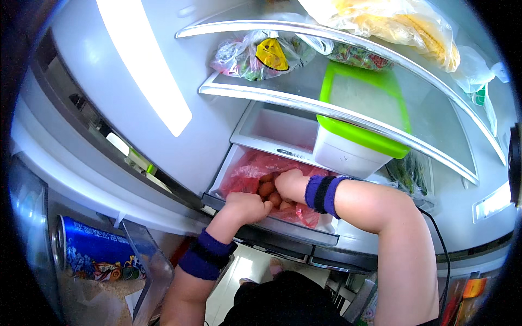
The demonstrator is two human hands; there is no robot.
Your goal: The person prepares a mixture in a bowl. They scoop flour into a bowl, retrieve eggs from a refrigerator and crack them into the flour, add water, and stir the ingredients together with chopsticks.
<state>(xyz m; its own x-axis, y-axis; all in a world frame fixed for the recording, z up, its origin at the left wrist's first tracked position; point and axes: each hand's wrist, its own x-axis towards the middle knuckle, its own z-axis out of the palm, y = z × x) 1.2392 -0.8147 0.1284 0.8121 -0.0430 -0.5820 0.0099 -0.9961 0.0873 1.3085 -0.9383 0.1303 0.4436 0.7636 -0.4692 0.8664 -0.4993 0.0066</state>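
Observation:
A pulled-out drawer (291, 231) low in the refrigerator holds a red plastic bag (255, 165) with several brown eggs (266, 189) showing in its opening. My left hand (248, 207) is curled at the bag's near left edge, its fingers closed on the thin plastic. Over the eggs' right side, my right hand (290, 184) bends down into the opening. Its fingertips are hidden, so what they hold cannot be told. Both wrists wear purple bands with a black strip.
Above the drawer, a glass shelf (261, 94) juts out over a white container with a green lid (350, 148). Bagged greens (408, 173) lie to its right. Filled plastic bags (261, 57) rest higher up. At lower left, the open door's bin holds a blue can (98, 248).

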